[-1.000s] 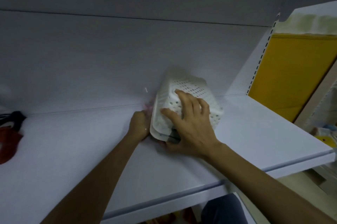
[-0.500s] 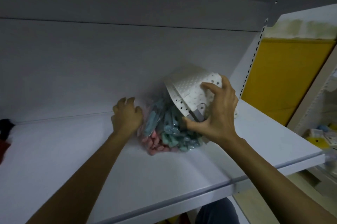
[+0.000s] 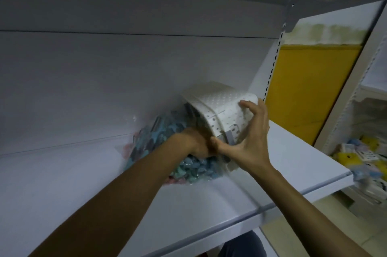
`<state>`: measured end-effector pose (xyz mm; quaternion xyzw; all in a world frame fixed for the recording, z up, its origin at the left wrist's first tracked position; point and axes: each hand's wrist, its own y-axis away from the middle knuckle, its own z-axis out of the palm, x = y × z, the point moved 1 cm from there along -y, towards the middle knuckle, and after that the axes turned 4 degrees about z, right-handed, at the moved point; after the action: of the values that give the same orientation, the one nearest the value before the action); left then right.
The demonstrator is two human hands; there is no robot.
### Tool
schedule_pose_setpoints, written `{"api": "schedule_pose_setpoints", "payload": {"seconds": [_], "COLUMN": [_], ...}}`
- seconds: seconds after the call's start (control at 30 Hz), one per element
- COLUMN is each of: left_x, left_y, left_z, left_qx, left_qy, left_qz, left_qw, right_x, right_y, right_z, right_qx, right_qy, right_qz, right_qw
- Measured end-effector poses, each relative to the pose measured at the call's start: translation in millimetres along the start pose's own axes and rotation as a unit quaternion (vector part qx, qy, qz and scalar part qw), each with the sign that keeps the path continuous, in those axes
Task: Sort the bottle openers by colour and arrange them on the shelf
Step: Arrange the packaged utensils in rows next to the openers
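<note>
R hand (image 3: 249, 143) grips white perforated basket (image 3: 222, 110), tipped over pile of bottle openers (image 3: 194, 164) (blue, teal, pink) mid shelf (image 3: 293, 162), toward far wall. L hand (image 3: 195, 141) sits in pile, blurred; grip can't tell. Packets (image 3: 351, 155) far right: print unreadable.

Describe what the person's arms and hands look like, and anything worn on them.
The left forearm and right forearm are bare to the frame edge: no sleeves show. The right hand wears no glove or ring, and no watch or band at the wrist. The left hand is blurred. No glove shows on it, but rings cannot be ruled out.
</note>
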<state>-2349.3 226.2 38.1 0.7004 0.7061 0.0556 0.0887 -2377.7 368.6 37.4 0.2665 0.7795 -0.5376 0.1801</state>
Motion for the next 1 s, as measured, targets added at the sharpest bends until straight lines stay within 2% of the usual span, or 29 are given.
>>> {"api": "schedule_pose_setpoints", "payload": {"seconds": [0.07,0.2,0.27,0.33,0.4,0.47,0.6,0.73,0.8,0.9,1.0], "left_x": [-4.1,-15.9,-16.9,-17.8,-17.9,-18.7,-17.6,-17.7,-17.7,-16.1,-16.0], "left_y": [-4.2,-11.5,-13.1,-15.2,-14.6,-14.9,-15.8,-15.5,-14.8,-8.3,0.0], "left_z": [5.3,19.4,22.2,24.4,25.2,25.9,26.2,28.7,30.6,30.4,28.2], "left_qx": [0.056,0.042,0.062,0.090,0.093,0.087,0.104,0.130,0.156,0.217,0.274], "left_qy": [-0.006,0.008,0.035,0.054,0.064,0.063,0.065,0.056,0.023,0.006,0.067], "left_qz": [0.043,0.028,0.023,0.016,0.002,-0.007,-0.006,0.004,0.025,0.054,0.066], "left_qw": [0.997,0.999,0.997,0.994,0.994,0.994,0.992,0.990,0.987,0.975,0.957], "right_x": [19.9,56.1,67.3,78.4,91.5,101.9,110.3,95.2,93.8,106.3,102.2], "right_y": [-4.0,-4.7,-6.9,-11.7,-13.8,-12.5,-11.6,-1.1,-5.0,-23.4,-20.1], "right_z": [-9.8,-20.5,-22.9,-25.1,-27.6,-29.8,-31.8,-12.2,-9.0,-20.2,-23.8], "right_qx": [0.058,0.134,0.170,0.221,0.276,0.287,0.279,0.259,0.252,0.270,0.249], "right_qy": [-0.041,-0.142,-0.176,-0.225,-0.270,-0.278,-0.221,-0.224,-0.205,-0.213,-0.244], "right_qz": [0.059,0.212,0.271,0.351,0.433,0.496,0.528,0.462,0.461,0.481,0.533], "right_qw": [0.996,0.957,0.931,0.882,0.814,0.771,0.771,0.818,0.826,0.807,0.771]}}
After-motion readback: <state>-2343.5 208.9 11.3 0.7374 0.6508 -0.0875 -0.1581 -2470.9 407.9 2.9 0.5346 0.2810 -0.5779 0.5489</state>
